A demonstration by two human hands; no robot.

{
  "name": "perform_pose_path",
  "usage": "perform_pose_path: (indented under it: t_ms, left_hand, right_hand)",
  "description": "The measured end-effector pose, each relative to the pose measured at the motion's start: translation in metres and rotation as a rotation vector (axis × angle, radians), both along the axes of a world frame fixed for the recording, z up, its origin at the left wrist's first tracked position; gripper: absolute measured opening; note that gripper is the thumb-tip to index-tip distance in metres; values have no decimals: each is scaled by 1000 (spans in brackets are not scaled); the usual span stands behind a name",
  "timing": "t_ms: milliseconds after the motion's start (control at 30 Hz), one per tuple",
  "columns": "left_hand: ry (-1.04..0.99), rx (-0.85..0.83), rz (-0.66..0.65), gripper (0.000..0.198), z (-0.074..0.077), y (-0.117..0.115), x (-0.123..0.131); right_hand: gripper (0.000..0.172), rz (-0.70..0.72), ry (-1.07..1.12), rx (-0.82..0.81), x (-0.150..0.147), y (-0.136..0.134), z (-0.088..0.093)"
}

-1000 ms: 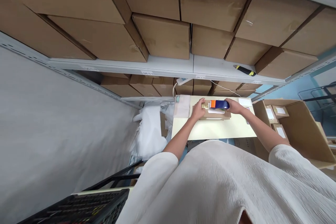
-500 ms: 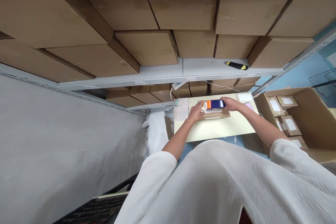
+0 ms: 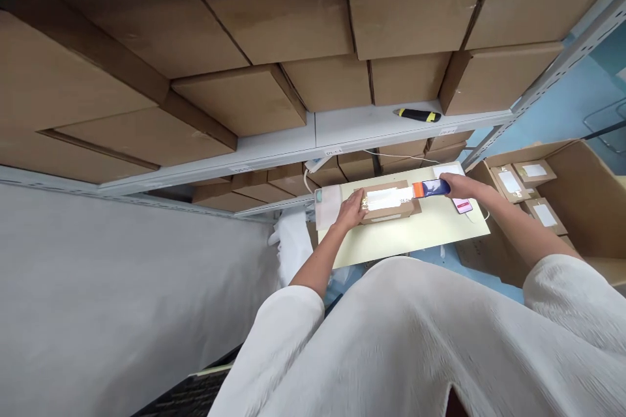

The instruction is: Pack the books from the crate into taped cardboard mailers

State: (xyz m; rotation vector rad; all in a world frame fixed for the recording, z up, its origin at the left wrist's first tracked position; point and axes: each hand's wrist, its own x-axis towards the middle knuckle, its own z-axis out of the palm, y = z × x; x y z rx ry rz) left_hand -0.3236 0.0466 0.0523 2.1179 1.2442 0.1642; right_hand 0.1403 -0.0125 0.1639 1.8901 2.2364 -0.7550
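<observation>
A small cardboard box [image 3: 411,208] with a white label [image 3: 388,199] on top lies on a pale yellow board. My left hand [image 3: 350,210] grips the left end of this box, fingers at its upper edge. A blue and orange tape dispenser [image 3: 430,188] is in my right hand [image 3: 457,185], its orange end at the box's right edge. Shiny clear tape shows across the label. My right fingers are closed round the dispenser's far end and partly hidden.
A phone [image 3: 462,206] lies on the yellow board [image 3: 362,251] near my right wrist. An open carton [image 3: 587,208] at the right holds several labelled boxes. Above, a shelf [image 3: 352,124] bears large boxes and a black and yellow utility knife [image 3: 418,115].
My right hand has drawn the tape dispenser rightward across the box, from its left part to its right edge. My left hand stays at the box's left end. The view has shifted.
</observation>
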Motion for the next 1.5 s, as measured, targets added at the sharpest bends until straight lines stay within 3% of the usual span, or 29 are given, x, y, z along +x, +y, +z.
perform_pose_path:
  t_ms: [167, 400, 600, 933, 1133, 1300, 1500]
  left_hand:
    - [55, -9, -16, 91, 2, 0, 1]
    - [136, -43, -6, 92, 7, -1, 3]
    - [134, -46, -15, 93, 3, 1, 5]
    - [67, -53, 26, 95, 1, 2, 7]
    - [62, -62, 24, 92, 3, 2, 7]
    - [39, -72, 39, 91, 3, 0, 9]
    - [11, -71, 36, 87, 5, -2, 9]
  right_hand:
    - [30, -38, 5, -30, 38, -5, -10]
    - [33, -15, 70, -49, 56, -4, -23]
    - [30, -32, 47, -44, 65, -5, -33]
    - [54, 14, -63, -105, 25, 11, -67]
    - [53, 19, -28, -77, -10, 24, -69]
    - [55, 112, -159, -31, -27, 25, -71]
    - [58, -1, -191, -71, -45, 11, -91]
